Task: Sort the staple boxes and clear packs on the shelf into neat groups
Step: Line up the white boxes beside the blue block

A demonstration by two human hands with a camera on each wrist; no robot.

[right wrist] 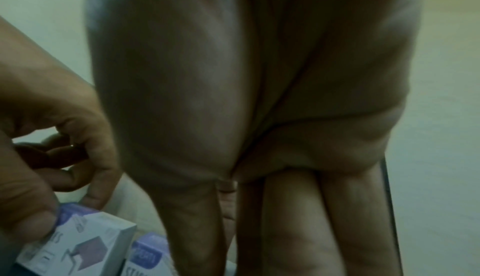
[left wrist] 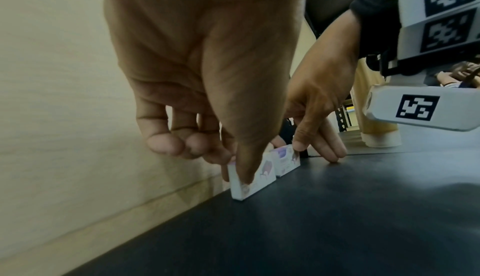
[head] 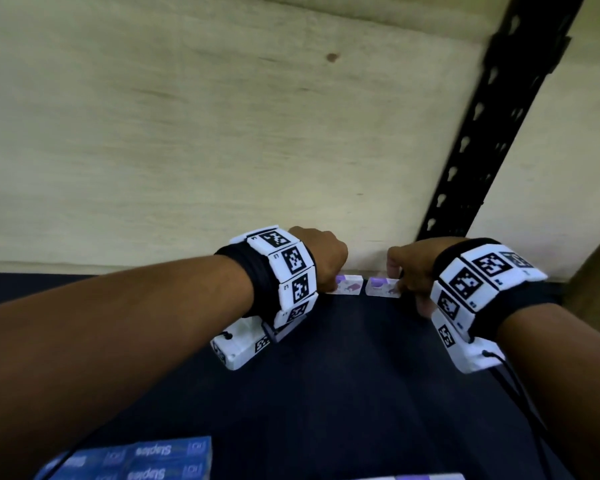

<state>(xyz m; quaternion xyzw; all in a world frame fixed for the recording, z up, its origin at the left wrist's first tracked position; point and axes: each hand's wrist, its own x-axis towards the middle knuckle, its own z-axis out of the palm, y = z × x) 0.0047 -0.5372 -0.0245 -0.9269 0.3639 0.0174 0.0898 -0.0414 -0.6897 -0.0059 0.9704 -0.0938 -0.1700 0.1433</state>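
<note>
Two small white-and-purple staple boxes stand side by side at the back of the dark shelf, against the pale back panel. My left hand pinches the left staple box from above; in the left wrist view its thumb lies on the front face of that left box and its fingers sit behind. My right hand pinches the right staple box with thumb and forefinger, while two other fingers reach down to the shelf. Both boxes also show low in the right wrist view: left box, right box.
A group of blue staple boxes lies at the near left edge of the shelf. The top of another white-and-purple box peeks in at the bottom. A black perforated upright rises at the back right. The pale panel closes the back.
</note>
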